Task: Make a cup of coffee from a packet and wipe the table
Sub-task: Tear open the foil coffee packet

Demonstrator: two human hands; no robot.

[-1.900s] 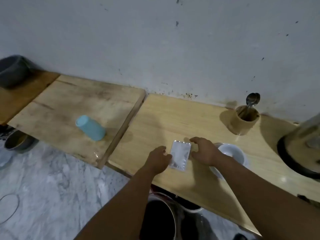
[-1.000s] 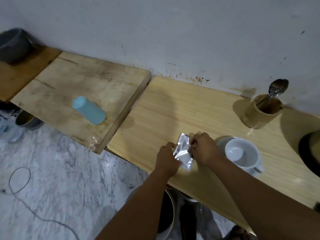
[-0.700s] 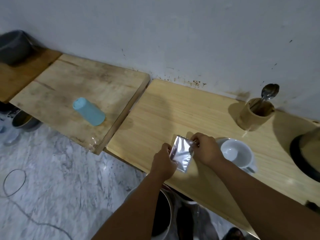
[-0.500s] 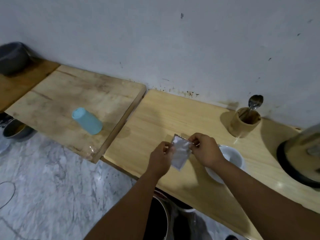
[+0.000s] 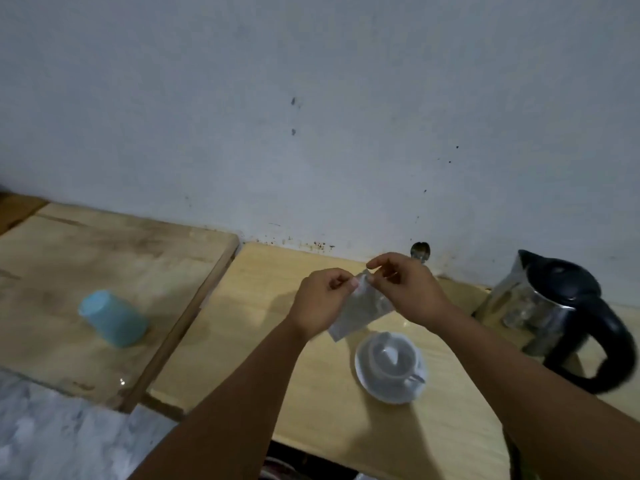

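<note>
Home kitchen corner, modest. Low wooden desk (image 5: 263, 341) against stained, speckled wall (image 5: 311, 116). Steel electric kettle (image 5: 554, 313) with black handle at right, white cup (image 5: 391, 362) on saucer (image 5: 370, 386), spoon (image 5: 420, 251) by wall, blue plastic tumbler (image 5: 112, 318) on its side, marble-pattern floor (image 5: 62, 441) below.

The packet (image 5: 360, 311) looked like silvery foil, dull in the dim light. Below it, the cup (image 5: 391, 358) and saucer (image 5: 391, 393) were glossy white ceramic. The table (image 5: 263, 323) was smooth pale wood. Right of the cup, the kettle (image 5: 540, 313) showed shiny metal and black plastic.
</note>
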